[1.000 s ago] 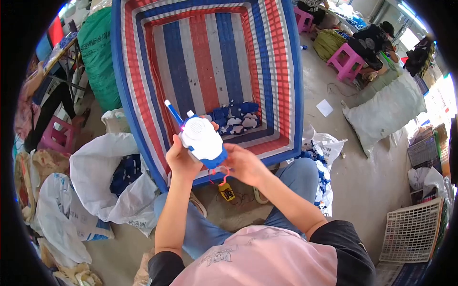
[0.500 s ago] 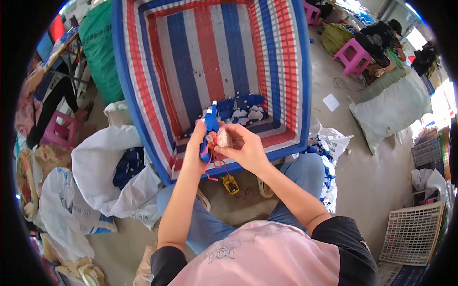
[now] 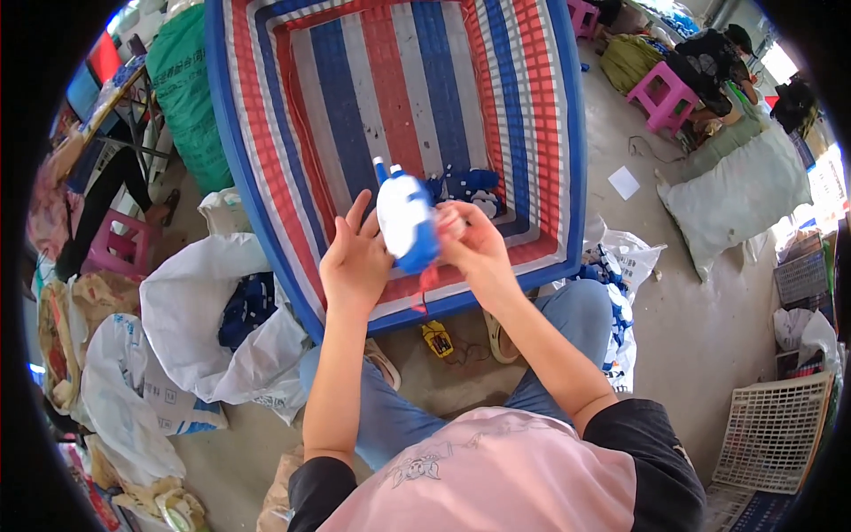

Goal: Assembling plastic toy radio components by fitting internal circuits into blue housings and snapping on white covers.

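A blue-and-white stuffed fabric piece point(image 3: 403, 217) with two white-tipped prongs is in the air over the near side of the large lined crate point(image 3: 572, 160); motion blurs it. My right hand point(image 3: 481, 259) is closed on its right side, by a pinkish patch I cannot make out clearly. Red string point(image 3: 429, 279) hangs below. My left hand point(image 3: 355, 270) is open beside it, palm up and fingers spread; its fingertips are close to the piece, and whether they touch is unclear. More blue-and-white fabric pieces point(image 3: 470, 184) lie in the crate behind.
An open white sack point(image 3: 199, 293) with dark blue pieces stands at left, beside a green sack point(image 3: 188, 97). Another bag of blue-and-white pieces point(image 3: 616, 293) is by my right knee. A yellow device point(image 3: 436, 339) with a wire is below the crate. People sit by pink stools point(image 3: 663, 96).
The fabric piece has turned, so its white side shows. My left hand has loosened and spread its fingers; my right hand has moved slightly right, with the piece in it.
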A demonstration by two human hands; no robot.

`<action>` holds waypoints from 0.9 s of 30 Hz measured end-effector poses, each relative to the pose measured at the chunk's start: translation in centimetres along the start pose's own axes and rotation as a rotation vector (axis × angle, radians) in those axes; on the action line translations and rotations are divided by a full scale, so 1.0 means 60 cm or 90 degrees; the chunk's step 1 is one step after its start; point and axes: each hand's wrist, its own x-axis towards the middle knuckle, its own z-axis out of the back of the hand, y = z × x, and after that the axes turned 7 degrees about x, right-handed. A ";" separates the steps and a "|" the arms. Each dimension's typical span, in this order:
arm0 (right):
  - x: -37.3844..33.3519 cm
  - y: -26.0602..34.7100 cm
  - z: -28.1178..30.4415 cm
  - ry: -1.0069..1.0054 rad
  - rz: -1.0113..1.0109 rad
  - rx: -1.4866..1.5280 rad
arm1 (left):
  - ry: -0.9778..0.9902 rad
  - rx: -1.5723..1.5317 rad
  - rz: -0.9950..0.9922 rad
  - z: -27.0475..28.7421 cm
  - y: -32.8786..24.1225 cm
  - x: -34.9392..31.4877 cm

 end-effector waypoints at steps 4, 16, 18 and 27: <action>-0.019 -0.009 0.005 0.165 -0.121 0.409 | 0.133 0.118 0.005 0.004 -0.006 -0.006; -0.010 0.030 0.023 -0.009 -0.028 -0.185 | 0.109 0.232 0.005 0.011 -0.025 -0.013; -0.010 0.074 -0.006 -0.012 0.177 -0.308 | 0.110 0.246 0.057 0.009 -0.025 -0.016; -0.030 0.095 -0.063 0.147 0.439 -0.827 | 0.104 0.286 0.143 -0.003 -0.012 -0.016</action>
